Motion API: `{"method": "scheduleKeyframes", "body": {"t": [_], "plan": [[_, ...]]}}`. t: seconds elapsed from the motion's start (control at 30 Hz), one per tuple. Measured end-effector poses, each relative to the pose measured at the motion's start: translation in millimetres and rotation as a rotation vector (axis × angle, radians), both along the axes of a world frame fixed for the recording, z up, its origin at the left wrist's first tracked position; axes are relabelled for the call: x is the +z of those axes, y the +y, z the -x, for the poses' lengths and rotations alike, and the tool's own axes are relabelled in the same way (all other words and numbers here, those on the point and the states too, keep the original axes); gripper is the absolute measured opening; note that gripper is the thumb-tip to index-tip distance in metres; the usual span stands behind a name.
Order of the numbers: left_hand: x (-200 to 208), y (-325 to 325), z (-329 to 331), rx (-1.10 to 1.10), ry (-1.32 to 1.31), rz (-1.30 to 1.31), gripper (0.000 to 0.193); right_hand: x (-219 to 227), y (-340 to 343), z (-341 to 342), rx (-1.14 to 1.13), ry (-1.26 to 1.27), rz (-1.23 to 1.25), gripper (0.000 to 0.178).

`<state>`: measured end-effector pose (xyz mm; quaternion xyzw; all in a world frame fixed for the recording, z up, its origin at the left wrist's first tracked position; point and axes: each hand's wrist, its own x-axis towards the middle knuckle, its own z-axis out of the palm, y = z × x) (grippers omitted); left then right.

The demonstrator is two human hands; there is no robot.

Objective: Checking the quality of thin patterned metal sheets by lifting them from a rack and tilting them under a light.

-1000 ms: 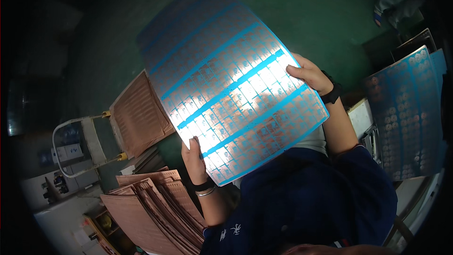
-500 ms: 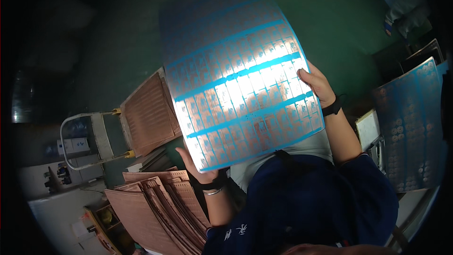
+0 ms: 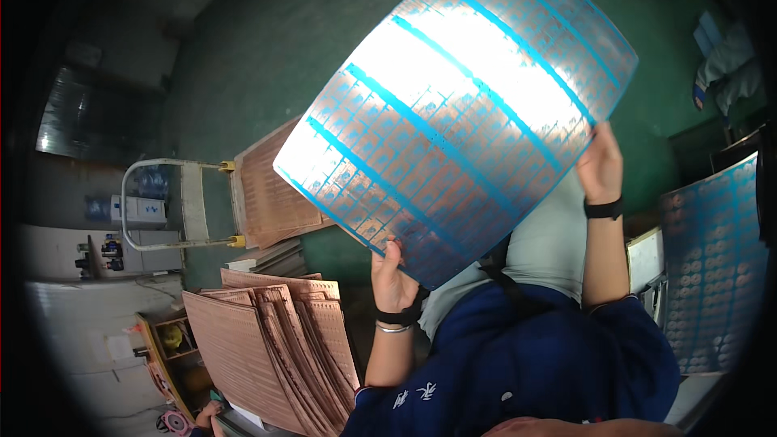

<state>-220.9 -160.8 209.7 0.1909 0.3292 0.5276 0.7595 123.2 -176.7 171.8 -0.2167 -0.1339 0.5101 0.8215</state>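
Observation:
A large, thin copper circuit board panel (image 3: 453,154) with blue bands and rows of small printed patterns is held up in front of me, tilted, with a bright glare across its upper part. My left hand (image 3: 395,282) grips its lower left edge, thumb on the face near the bottom corner. On the right edge, my right hand (image 3: 600,166) is closed too, its fingers partly hidden by the panel. Beside my left forearm stands a row of bare copper panels (image 3: 259,348), leaning on one another.
A hand trolley (image 3: 129,202) at the left carries more copper panels (image 3: 271,202). At the right leans another blue-banded panel (image 3: 712,267). A wooden shelf unit (image 3: 166,356) is at lower left, with another person's hand (image 3: 212,410) near it. Green floor (image 3: 243,57) lies beyond.
The panel has turned clockwise and shifted right, and the glare has moved over its upper part. My left hand has moved right and up; my right hand has moved a little right and down.

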Motion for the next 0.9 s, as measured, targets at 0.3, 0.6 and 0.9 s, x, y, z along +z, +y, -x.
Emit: {"method": "scheduleKeyframes", "body": {"t": [0.3,0.6,0.9], "plan": [[-4,18,46,0.119,0.227,-0.204,0.033,21,-67,-83,-0.021,-0.222,-0.179,0.045],[-10,16,101,0.163,0.502,-0.091,0.032,50,-66,-71,0.034,-0.609,0.33,0.055],[-4,9,113,0.169,0.626,-0.062,0.031,30,-46,-51,0.142,-0.667,0.398,0.045]]}}
